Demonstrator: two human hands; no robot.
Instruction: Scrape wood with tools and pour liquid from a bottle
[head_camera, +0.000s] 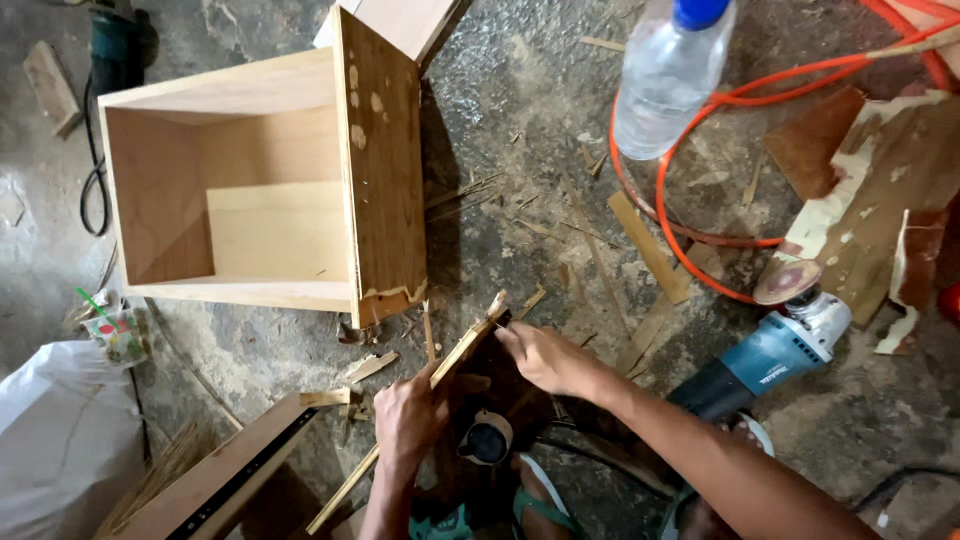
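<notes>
Fingers of our left hand (408, 418) clamp the edge of a dark plywood panel (478, 385), steadying it on edge; those of our right hand (545, 360) pinch its splintered upper corner. Just right lies a blue angle grinder (770, 350), within easy reach. Farther off stand an open wooden box (265, 175), a plastic bottle (668, 75) and an orange hose (690, 150).
</notes>
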